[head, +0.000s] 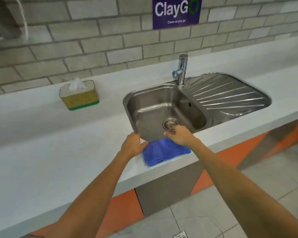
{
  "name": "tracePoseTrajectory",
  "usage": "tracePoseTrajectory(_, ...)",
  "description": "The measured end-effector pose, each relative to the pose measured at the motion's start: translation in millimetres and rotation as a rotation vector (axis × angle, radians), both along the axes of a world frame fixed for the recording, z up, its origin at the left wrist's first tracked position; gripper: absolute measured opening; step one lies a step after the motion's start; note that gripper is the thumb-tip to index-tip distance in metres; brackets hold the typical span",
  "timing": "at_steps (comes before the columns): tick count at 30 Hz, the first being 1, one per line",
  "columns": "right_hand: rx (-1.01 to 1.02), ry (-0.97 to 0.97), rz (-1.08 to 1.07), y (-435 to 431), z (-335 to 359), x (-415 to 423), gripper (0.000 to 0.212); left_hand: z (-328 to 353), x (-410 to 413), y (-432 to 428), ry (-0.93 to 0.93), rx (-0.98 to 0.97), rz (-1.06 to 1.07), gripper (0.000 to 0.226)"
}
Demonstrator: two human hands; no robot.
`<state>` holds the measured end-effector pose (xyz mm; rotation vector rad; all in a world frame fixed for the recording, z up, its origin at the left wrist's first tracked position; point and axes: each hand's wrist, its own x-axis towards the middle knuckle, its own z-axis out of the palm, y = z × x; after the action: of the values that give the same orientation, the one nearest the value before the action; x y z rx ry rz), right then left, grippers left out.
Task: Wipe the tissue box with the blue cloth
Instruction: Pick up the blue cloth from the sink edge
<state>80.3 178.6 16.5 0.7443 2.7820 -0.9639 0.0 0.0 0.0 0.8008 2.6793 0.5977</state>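
Blue cloth and tissue box, both on grey countertop.
Folded blue terry cloth [165,151] lies flat at counter's front edge; yellow-green rectangular tissue box [79,95], white tissue sticking up, stands upright well apart, near wall.

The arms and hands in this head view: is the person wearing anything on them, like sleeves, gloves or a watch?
Nothing shows on them. The left hand and right hand are bare, without gloves, and no ring is clear at this blur. Both forearms are uncovered up to the picture's edge: no sleeve, watch or bracelet in view.
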Motion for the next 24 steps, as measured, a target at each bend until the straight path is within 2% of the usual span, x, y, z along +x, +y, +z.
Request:
tracePoseTrajectory(3, 0.019, 0.031, -0.039, 9.4, -7.8, 4.2, 0.039, -14.2, 7.1, 6.6, -0.032, -0.078, 0.012, 0.048)
tracePoseTrajectory(5, 0.02, 0.016, -0.045, 13.5, -11.7, 5.5, 0.039, -20.7, 11.8, 8.4, -0.053, -0.093, 0.038, 0.048)
tracePoseTrajectory(9, -0.006, 0.016, -0.032, 17.1, -16.5, 4.8, 0.043, -20.9, 10.0, 15.3, -0.125, -0.026, 0.167, 0.032)
tracePoseTrajectory(11, -0.022, 0.012, -0.024, 15.8, -19.1, 3.3, 0.042, -13.9, 8.3, 19.1, -0.279, 0.079, 0.24, 0.027)
tracePoseTrajectory(14, -0.064, -0.011, -0.037, 12.2, -21.4, -0.7, 0.04, 5.5, 8.2, 24.4, -0.54, 0.326, 0.316, 0.032)
tracePoseTrajectory(16, -0.137, 0.0, -0.077, 9.9, -20.7, -6.2, 0.045, 20.9, 9.0, 28.1, -0.61, 0.45, 0.332, 0.018)
tracePoseTrajectory(18, -0.293, 0.051, -0.138, 1.4, -16.7, -14.1, 0.048, 38.3, 9.8, 32.4, -0.64, 0.554, 0.33, 0.013)
tracePoseTrajectory(20, -0.569, 0.123, -0.27, -11.8, -9.6, -23.5, 0.045, 54.8, 6.5, 36.9, -0.646, 0.638, 0.322, 0.025)
tracePoseTrajectory(22, -0.964, 0.151, -0.36, -22.3, -3.1, -35.6, 0.048, 70.6, -1.1, 38.2, -0.6, 0.66, 0.304, 0.033)
tracePoseTrajectory(24, -1.38, 0.168, -0.364, -32.0, 3.3, -49.2, 0.057, 83.0, -11.7, 32.3, -0.57, 0.685, 0.268, 0.03)
